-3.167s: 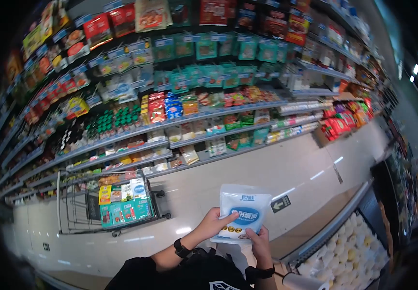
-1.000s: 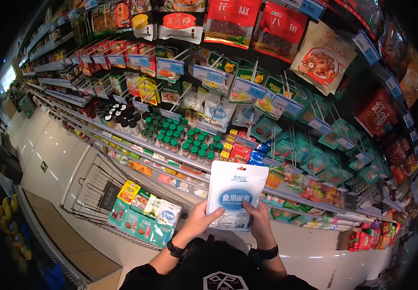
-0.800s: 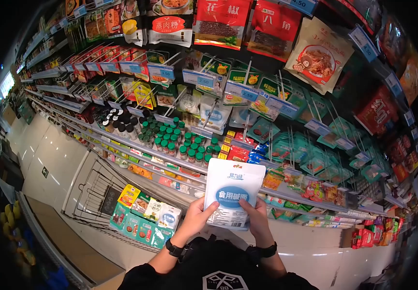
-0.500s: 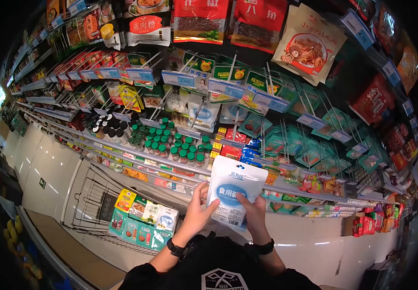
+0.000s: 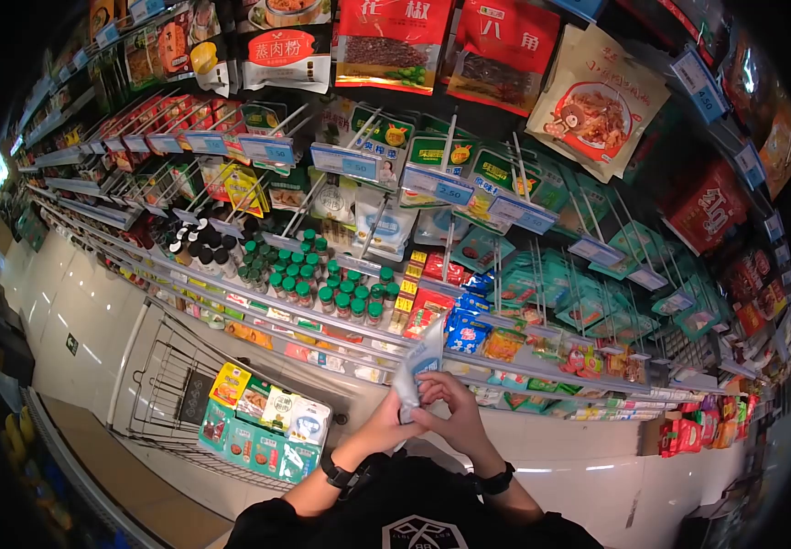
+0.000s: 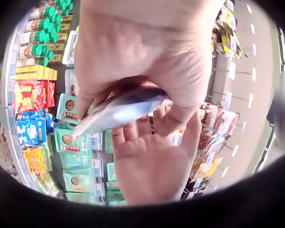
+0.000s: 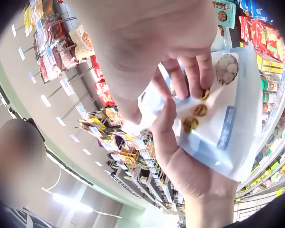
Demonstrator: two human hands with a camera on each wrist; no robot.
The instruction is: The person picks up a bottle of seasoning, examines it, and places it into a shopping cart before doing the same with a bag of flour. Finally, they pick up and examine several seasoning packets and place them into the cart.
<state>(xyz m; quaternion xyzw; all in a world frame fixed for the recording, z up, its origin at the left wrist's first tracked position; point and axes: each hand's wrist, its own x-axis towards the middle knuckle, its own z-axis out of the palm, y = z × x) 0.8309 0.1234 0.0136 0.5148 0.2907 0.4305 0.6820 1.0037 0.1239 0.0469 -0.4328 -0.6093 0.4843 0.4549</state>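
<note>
A white pouch of edible soda powder (image 5: pixel 419 366) with blue print stands nearly edge-on to the head camera. My left hand (image 5: pixel 379 432) grips it by its lower part, the thumb lying across one face in the right wrist view. Beside it is my right hand (image 5: pixel 455 414), loosely bent, its fingertips right at the pouch's face. From the right wrist, the pouch (image 7: pixel 216 118) shows round yellow icons and a blue panel, with the right hand's fingers (image 7: pixel 194 76) overlapping it. From the left wrist, the right palm (image 6: pixel 154 161) faces up, fingers partly hidden behind the pouch.
A wire shopping cart (image 5: pixel 153 384) at lower left carries several packets (image 5: pixel 267 430). Ahead, shelves hold green-capped jars (image 5: pixel 341 297), blue packets (image 5: pixel 464 331) and hanging teal packs (image 5: pixel 588 297). A brown-topped display edge (image 5: pixel 130 467) lies at the left; red snack bags (image 5: pixel 684 437) stand at right.
The pouch has turned from facing the head camera to edge-on. The right hand has gone from pinching it to loosely bent fingers at its face; the left hand now grips it.
</note>
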